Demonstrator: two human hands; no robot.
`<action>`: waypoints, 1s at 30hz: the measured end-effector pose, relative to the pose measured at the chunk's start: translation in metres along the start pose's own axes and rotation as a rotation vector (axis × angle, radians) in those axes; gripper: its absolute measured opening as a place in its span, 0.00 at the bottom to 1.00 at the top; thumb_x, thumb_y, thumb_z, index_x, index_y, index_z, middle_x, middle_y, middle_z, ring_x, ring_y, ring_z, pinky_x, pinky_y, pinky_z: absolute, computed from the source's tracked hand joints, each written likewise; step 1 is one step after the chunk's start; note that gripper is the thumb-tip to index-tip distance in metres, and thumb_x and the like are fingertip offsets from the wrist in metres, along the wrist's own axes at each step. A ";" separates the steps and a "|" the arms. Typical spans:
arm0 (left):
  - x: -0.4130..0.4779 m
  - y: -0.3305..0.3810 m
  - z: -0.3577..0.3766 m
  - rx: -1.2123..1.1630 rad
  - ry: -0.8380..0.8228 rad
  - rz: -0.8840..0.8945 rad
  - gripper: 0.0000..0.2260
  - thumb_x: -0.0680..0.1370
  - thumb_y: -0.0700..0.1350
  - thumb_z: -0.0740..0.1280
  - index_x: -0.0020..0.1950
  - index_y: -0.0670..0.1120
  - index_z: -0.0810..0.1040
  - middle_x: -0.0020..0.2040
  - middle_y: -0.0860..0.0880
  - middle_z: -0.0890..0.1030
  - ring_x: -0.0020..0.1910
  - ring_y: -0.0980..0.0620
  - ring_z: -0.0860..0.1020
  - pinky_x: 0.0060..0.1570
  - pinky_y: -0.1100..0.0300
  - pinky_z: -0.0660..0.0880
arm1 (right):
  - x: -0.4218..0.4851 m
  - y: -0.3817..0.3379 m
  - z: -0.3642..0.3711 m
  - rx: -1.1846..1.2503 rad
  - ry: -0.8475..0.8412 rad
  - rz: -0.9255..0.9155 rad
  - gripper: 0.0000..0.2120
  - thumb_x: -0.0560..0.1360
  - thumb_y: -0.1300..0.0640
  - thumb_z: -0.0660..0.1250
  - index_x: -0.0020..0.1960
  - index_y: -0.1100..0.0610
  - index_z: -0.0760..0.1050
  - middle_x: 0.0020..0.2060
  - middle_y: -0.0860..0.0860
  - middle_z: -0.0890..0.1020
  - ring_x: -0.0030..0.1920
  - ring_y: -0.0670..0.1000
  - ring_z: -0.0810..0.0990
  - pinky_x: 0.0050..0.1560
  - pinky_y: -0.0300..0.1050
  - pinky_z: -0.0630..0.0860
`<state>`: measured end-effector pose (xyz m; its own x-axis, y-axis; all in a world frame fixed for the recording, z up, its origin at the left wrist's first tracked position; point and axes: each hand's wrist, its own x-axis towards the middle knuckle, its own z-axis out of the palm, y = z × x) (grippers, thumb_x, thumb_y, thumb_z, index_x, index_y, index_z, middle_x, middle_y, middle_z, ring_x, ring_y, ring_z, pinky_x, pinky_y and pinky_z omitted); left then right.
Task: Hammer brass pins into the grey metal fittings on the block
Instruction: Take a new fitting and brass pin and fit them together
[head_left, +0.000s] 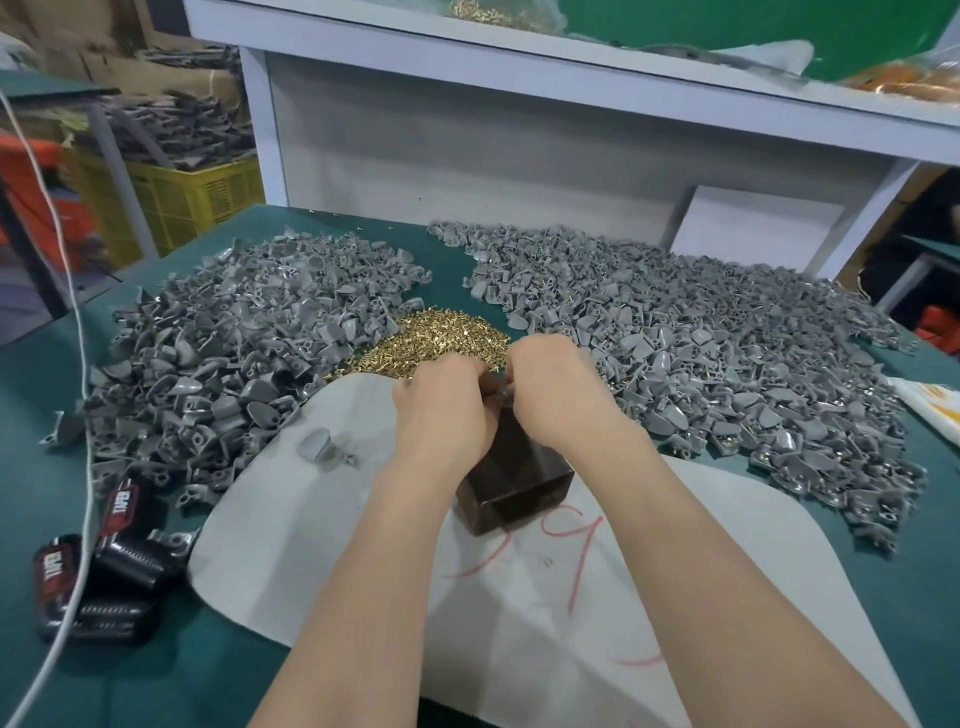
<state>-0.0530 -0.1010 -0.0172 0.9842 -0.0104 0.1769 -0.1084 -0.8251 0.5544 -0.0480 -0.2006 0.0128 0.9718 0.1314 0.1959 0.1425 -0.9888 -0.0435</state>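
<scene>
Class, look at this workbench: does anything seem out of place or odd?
One grey fitting lies alone on the pale sheet, apart from the left heap of fittings beside it. Nothing else stands out.

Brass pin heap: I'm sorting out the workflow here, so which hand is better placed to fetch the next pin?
Left, probably. The brass pin heap lies just beyond the left hand, while the right hand sits off its right edge. Both are over the block.

light: even, bright overhead — shadows: soft | edges: wide-angle bowing | far background: blurred
</scene>
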 end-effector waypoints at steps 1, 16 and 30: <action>0.000 0.000 0.000 -0.003 0.000 0.001 0.08 0.76 0.44 0.64 0.51 0.51 0.82 0.52 0.49 0.81 0.55 0.43 0.76 0.54 0.52 0.71 | 0.000 0.000 0.000 -0.004 0.005 -0.002 0.09 0.74 0.66 0.62 0.53 0.61 0.76 0.48 0.57 0.78 0.49 0.58 0.78 0.40 0.44 0.68; -0.003 0.005 -0.004 0.025 0.003 0.022 0.07 0.75 0.40 0.62 0.38 0.49 0.71 0.47 0.45 0.79 0.52 0.39 0.75 0.45 0.54 0.67 | -0.003 -0.007 -0.007 -0.090 -0.027 -0.127 0.11 0.74 0.69 0.58 0.53 0.64 0.75 0.50 0.60 0.78 0.51 0.61 0.78 0.41 0.47 0.67; -0.004 0.003 -0.003 -0.088 0.019 0.000 0.04 0.77 0.46 0.67 0.47 0.49 0.82 0.49 0.49 0.82 0.54 0.45 0.77 0.57 0.50 0.72 | 0.001 0.029 -0.002 0.389 -0.095 0.001 0.08 0.76 0.60 0.64 0.51 0.56 0.82 0.44 0.49 0.82 0.45 0.50 0.78 0.49 0.42 0.73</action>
<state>-0.0579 -0.1015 -0.0142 0.9813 0.0007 0.1923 -0.1215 -0.7726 0.6231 -0.0438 -0.2289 0.0140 0.9825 0.1542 0.1050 0.1842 -0.8908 -0.4153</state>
